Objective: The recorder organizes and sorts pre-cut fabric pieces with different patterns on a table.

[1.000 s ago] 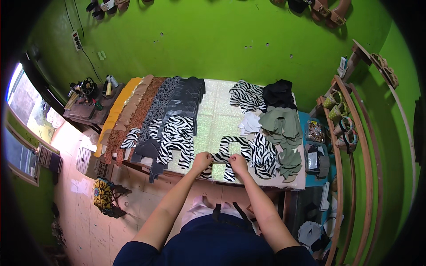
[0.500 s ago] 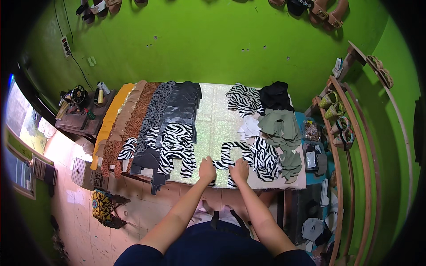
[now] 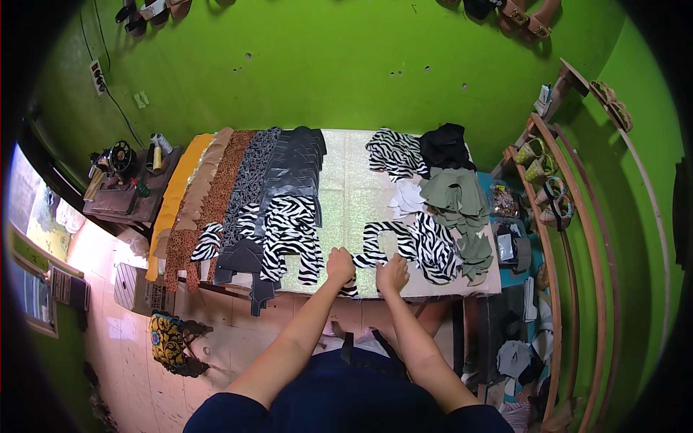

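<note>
A black-and-white zebra-print cut piece (image 3: pixel 388 229) lies looped near the front edge of the table. At its left end my left hand (image 3: pixel 341 267) is closed on it, and a bit of zebra print shows below the fist. My right hand (image 3: pixel 393 275) is closed at the near edge of the same piece, its fingertips partly hidden. Right of it lies a heap of zebra-print pieces (image 3: pixel 435 252). To the left of my hands, overlapping zebra-print cut pieces (image 3: pixel 289 227) rest on dark grey ones (image 3: pixel 292 166).
Rows of yellow (image 3: pixel 184 180), tan and leopard-print pieces (image 3: pixel 222 180) cover the table's left side. Olive pieces (image 3: pixel 455 195), white scraps (image 3: pixel 406 198) and black cloth (image 3: pixel 444 148) lie right. A sewing machine (image 3: pixel 119 159) stands left; a wooden shoe rack (image 3: pixel 570 238) stands right.
Both hands stay low at the table's front edge with the zebra-print piece. The strip below my right hand no longer shows. The whole view has shifted slightly.
</note>
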### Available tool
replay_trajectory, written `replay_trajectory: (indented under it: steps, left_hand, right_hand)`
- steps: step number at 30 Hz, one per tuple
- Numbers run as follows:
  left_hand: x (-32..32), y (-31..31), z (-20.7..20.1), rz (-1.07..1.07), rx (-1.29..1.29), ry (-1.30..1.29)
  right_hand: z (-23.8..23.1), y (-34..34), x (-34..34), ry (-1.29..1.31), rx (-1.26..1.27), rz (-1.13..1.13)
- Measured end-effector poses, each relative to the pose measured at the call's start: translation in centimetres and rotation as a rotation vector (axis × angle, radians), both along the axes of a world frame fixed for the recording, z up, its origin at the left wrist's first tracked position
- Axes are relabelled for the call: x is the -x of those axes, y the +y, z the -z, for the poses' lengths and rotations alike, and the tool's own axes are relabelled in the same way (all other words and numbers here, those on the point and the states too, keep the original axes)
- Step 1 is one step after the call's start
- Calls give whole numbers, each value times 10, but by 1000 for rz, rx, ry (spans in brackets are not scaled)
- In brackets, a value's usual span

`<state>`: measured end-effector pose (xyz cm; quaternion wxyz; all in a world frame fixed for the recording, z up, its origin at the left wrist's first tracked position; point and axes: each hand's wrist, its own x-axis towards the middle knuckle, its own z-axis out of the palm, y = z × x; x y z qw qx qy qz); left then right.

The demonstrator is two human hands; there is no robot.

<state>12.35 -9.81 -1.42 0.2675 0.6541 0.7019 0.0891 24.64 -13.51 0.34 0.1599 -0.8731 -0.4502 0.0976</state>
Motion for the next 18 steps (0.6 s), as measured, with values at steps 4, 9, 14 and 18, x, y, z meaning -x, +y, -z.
replay_trajectory:
  steps: [4,9,14,18]
  left_hand:
    - [7,-3,11,43,-1,-29]
    - [17,-16,4,128,-126,-357]
    - [46,-27,-24,28,-247,-610]
    - [91,-18,-45,-77,-347,-523]
  right_hand:
    - [-4,1,-6,124,133,-84]
    - [-1,6,-20,186,247,-106]
    - [-27,13,-11,430,40,-269]
    - [-30,28,26,597,-145,-382]
